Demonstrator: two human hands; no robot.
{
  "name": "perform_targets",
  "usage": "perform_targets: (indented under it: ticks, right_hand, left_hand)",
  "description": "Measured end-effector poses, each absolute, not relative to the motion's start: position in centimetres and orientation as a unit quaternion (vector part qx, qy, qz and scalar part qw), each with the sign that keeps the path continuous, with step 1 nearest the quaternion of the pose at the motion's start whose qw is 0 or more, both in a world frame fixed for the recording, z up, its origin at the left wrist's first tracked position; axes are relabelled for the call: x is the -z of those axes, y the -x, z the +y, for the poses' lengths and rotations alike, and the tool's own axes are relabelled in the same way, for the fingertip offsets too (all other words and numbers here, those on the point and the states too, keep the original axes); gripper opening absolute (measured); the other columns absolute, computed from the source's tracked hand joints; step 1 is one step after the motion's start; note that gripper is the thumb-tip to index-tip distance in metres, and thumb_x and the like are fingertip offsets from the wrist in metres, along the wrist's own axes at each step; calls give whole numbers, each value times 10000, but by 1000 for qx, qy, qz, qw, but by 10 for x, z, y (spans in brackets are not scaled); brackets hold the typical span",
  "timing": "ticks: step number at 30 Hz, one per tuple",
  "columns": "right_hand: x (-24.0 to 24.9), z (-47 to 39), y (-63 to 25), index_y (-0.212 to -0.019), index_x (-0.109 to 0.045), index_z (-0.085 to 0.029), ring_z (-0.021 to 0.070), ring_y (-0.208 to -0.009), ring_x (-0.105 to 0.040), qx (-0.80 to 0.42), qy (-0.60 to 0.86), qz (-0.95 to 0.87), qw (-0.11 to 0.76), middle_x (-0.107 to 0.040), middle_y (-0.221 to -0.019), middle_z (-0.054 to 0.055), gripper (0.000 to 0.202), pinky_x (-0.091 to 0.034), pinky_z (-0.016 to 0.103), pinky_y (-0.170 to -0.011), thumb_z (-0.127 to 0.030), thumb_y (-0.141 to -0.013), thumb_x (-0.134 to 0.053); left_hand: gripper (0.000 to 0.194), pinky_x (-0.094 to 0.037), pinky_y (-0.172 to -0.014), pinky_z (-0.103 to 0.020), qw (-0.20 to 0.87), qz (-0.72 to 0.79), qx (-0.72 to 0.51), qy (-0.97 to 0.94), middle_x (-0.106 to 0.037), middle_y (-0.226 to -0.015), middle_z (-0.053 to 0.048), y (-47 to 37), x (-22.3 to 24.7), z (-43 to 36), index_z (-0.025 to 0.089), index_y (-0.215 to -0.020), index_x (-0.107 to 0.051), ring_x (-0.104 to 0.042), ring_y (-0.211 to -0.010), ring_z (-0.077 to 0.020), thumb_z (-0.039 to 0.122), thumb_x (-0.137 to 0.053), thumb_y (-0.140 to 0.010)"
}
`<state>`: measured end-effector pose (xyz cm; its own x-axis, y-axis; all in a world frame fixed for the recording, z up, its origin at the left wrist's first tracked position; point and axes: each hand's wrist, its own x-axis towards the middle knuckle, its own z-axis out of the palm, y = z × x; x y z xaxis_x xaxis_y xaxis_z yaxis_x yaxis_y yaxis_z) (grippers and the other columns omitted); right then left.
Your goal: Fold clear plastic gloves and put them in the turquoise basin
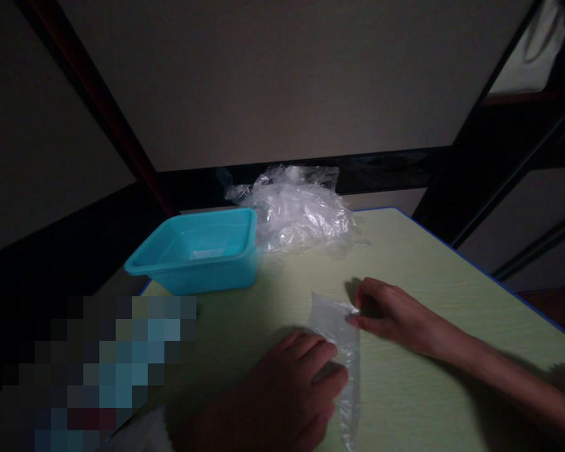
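A narrow clear plastic bag lies lengthwise on the pale green tabletop. My left hand rests over its left side, palm down, with the fingers bent a little and a gap between them. At the bag's upper right corner, my right hand has thumb and forefinger closed on the edge. Behind the hands sits a crumpled pile of clear plastic bags. To its left stands a turquoise plastic basin with something pale on its floor, too unclear to name.
The green table has a blue edge and ends near a grey panel with dark trim. A pixelated patch hides the lower left. A white item shows at the upper right. The light is dim.
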<state>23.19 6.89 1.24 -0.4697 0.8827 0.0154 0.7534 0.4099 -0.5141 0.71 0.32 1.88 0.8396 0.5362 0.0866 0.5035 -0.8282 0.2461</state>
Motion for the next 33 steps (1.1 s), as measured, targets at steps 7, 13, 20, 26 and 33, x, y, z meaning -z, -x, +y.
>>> perform_targets:
  ticks: [7,13,20,26,33]
  right_hand:
    - [-8,68,-228,-718,-407,-207,121,-568,-413,-328,477,-787,212,-456,-626,-26,186,-324,247,-489,-239,-699,-590]
    - [-3,71,-222,-741,-400,-210,112,-591,-461,-450,432,-716,314,-488,-677,-25,184,-367,244,-513,-233,-719,-581]
    - [1,77,-218,-772,-397,-210,101,-584,-486,-476,410,-672,392,-479,-713,-32,241,-371,245,-511,-312,-731,-611]
    - [4,80,-216,-777,-408,-210,96,-570,-501,-452,414,-666,425,-508,-777,-11,255,-389,251,-487,-372,-741,-602]
    - [4,82,-216,-789,-399,-215,77,-528,-474,-442,421,-660,439,-527,-777,-11,268,-373,242,-459,-372,-735,-609]
  left_hand:
    - [316,-383,-912,-377,120,267,-76,-953,-526,-1142,-102,-7,-20,3,155,-1114,-515,-457,-1029,-245,213,-433,-814]
    - [322,-386,-923,-376,198,317,-194,-907,-519,-1152,-98,-5,-12,3,165,-1144,-490,-472,-1051,-231,174,-385,-840]
    - [431,-376,-942,-389,345,522,-379,-682,-510,-1172,-111,-7,10,40,163,-1131,-402,-484,-1105,-233,163,-498,-710]
    - [544,-398,-879,-334,386,563,-362,-634,-583,-1004,-60,-22,2,68,156,-1130,-364,-534,-945,-177,94,-593,-640]
    - [477,-435,-646,-221,424,560,-341,-624,-525,-612,77,-32,-7,77,146,-1052,-452,-566,-651,-124,63,-621,-613]
